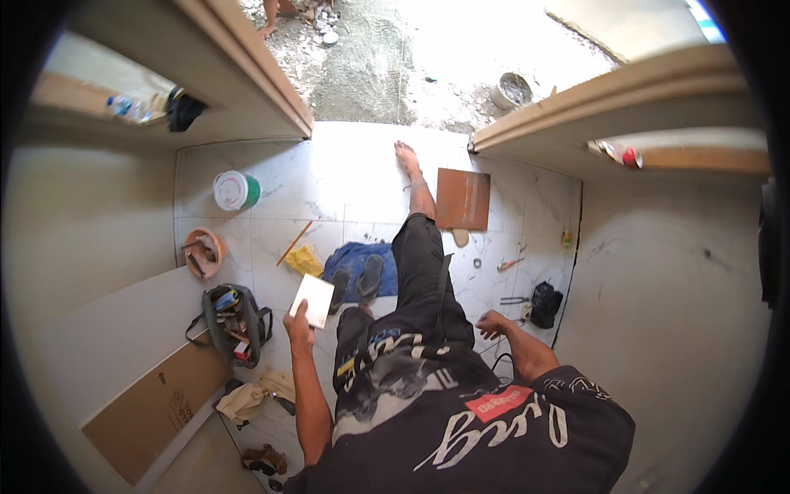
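Note:
My left hand (299,323) grips a pale, flat rectangular piece (312,301) by its lower left edge, thumb on top. A small mark shows near one corner; whether it is a thin box or a cut of board, I cannot tell. Beyond it on the floor lie a blue cloth (354,258) with dark sandals (369,278) on it and a yellow bag (304,261). My right hand (494,323) hangs beside my right thigh, fingers loosely bent, with nothing visible in it. Closest to it are pliers (515,300) and a black plastic bag (546,305) on the floor.
A brown board (462,200) lies by my outstretched leg. At left stand a white-lidded bucket (236,190), an orange bucket (205,252) and a tool bag (234,326). Wooden frames (605,99) flank the doorway; outside are wet cement (360,70) and a mortar pail (512,90).

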Available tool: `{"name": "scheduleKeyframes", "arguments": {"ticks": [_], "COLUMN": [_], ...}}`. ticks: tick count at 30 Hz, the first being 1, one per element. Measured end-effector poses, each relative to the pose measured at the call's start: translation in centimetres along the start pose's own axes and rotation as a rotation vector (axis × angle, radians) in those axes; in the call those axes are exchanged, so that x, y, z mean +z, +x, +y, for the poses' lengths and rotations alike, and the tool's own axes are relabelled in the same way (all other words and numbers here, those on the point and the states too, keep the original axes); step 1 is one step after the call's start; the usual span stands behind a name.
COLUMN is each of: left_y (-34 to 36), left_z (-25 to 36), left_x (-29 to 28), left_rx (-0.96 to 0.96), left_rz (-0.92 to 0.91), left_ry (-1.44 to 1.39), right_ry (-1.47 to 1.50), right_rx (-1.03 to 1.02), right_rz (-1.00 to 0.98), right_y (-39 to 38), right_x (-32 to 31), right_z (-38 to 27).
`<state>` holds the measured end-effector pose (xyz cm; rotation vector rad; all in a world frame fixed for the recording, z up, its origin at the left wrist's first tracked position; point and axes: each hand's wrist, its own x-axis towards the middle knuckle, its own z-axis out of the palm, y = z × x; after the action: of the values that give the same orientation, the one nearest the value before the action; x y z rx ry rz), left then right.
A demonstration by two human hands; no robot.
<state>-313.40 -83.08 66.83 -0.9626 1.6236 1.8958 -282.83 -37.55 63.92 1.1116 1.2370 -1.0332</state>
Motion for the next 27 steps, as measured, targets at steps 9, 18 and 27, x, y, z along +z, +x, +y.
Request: {"name": "scheduleKeyframes", "arguments": {"ticks": [9, 18, 27], "left_y": [7.6, 24.7, 31.8], "left_z": [-2.3, -1.0, -3.8], "left_x": [19.2, 40.5, 45.1], "left_rx": [-0.381, -0.394, -0.338], "left_rz": [0.37, 0.168, 0.414], "left_ry": [0.172, 0.857, 0.607], "right_ry": [-0.332, -0.681, -0.69], "right_rx": [-0.754, -0.708, -0.837], "right_rz": [0.615, 0.952, 0.953], "right_y": [26.4, 47.9, 57.6], "right_x": [-31.5, -62.9, -66.4], "right_z": [-44.2, -67.6, -74.9]}}
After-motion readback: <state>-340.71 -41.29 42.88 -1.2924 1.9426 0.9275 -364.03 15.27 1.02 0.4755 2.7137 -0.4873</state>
